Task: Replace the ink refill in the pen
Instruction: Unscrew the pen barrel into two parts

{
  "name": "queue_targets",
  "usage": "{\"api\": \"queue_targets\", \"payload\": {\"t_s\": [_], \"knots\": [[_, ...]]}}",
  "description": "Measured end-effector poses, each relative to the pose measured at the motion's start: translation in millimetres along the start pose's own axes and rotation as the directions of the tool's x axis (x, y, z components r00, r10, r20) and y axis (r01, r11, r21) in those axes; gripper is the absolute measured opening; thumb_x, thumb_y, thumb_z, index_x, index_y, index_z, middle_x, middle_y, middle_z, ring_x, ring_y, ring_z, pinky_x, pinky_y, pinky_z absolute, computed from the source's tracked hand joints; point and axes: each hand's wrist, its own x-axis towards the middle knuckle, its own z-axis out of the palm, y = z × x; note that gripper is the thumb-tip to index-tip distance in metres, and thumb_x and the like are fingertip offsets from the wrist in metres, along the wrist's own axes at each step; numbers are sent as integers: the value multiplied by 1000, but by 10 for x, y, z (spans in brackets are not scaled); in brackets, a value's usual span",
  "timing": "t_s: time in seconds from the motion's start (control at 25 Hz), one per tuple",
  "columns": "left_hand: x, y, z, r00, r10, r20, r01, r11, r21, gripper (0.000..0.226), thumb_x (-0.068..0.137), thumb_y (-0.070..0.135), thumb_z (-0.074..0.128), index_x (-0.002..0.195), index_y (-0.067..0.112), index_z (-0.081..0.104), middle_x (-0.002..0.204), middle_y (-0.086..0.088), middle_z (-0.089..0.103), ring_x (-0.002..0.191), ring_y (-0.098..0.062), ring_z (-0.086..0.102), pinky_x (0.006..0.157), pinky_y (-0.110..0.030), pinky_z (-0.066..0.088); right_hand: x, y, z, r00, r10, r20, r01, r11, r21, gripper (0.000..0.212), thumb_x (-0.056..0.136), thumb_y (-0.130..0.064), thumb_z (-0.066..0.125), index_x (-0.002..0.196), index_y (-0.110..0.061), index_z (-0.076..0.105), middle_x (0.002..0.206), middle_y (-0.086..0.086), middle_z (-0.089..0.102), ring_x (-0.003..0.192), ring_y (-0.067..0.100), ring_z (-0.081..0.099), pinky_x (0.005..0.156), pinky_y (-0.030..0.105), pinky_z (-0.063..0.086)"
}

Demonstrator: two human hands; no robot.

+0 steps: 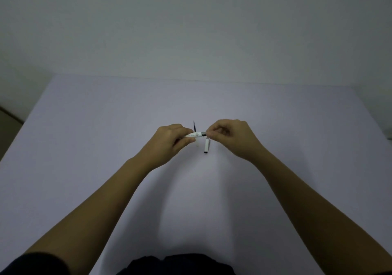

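While left hand [172, 139] fingers clasp the pen barrel [194, 135], right hand [230, 135] fingers pinch its tip.

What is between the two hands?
In the head view, the white pen barrel bridges the left hand and right hand.

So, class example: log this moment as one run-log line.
left hand: holds pen barrel | right hand: pinches barrel's metal end | cap: on table | refill: on table beyond barrel
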Motion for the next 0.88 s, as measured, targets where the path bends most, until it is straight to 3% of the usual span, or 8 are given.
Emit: {"api": "queue_targets", "payload": {"t_s": [0.08,0.2,0.28,0.4,0.52,0.6,0.76,0.88], "knots": [[1,5,0,1000,-4,-22,3,1000,-16,16,88,21,59,96,10,68,67,6,50,58,1,43,62,-3,34,-22,-7,-2,999,-24,-23,27,992,120,13,78,-19,71,85,-27,65,80,-8,69,79,4,65,76,10,48],[6,8,5,1000,-3,-26,2,1000,-28,15,88,21,59,96,11,68,67,8,49,59,4,43,62,-3,34,-27,-36,2,994,105,-20,-103,989,108,5,82,-38,65,82,-33,64,73,-14,69,79,7,68,69,18,49],[2,9,16,1000,1,-13,-2,1000,-26,16,88,22,59,97,12,68,68,8,50,59,3,43,62,-4,34,-23,-19,-6,995,90,-28,-87,991,104,8,82,-31,67,74,-32,65,72,-13,69,76,12,68,68,23,50],[-10,9,28,1000,0,-22,-1,999,-33,16,88,23,59,96,12,68,68,7,50,59,3,44,62,-5,35,-43,-48,-14,998,65,-17,-60,977,205,17,76,-24,74,87,-32,63,85,-14,66,81,0,64,73,13,51],[-14,14,34,1000,-3,-23,2,999,-38,17,88,23,59,97,11,68,68,7,50,59,4,42,60,-4,34,-28,-62,-14,985,171,5,-171,979,115,13,81,-40,65,85,-28,67,78,-13,69,71,0,66,69,24,52],[-18,15,41,1000,-2,-16,2,999,-39,17,88,22,59,98,11,68,68,7,50,59,4,42,60,-3,33,-25,-64,-16,987,160,2,-159,980,117,7,81,-31,67,75,-27,68,71,-8,69,68,7,66,72,32,54],[-21,5,45,999,-26,-42,23,998,-59,16,88,22,59,97,11,68,68,6,51,59,1,43,60,-5,34,-41,-64,-24,993,120,-4,-117,974,196,21,74,-29,74,93,-32,63,89,-11,66,84,11,66,77,27,54],[-31,3,50,999,-27,-40,24,998,-57,16,88,22,59,96,11,68,66,9,48,59,3,43,59,-3,33,-27,-50,-6,982,188,4,-185,962,203,14,80,-34,68,88,-24,68,80,-6,70,75,9,67,74,29,54]]}}
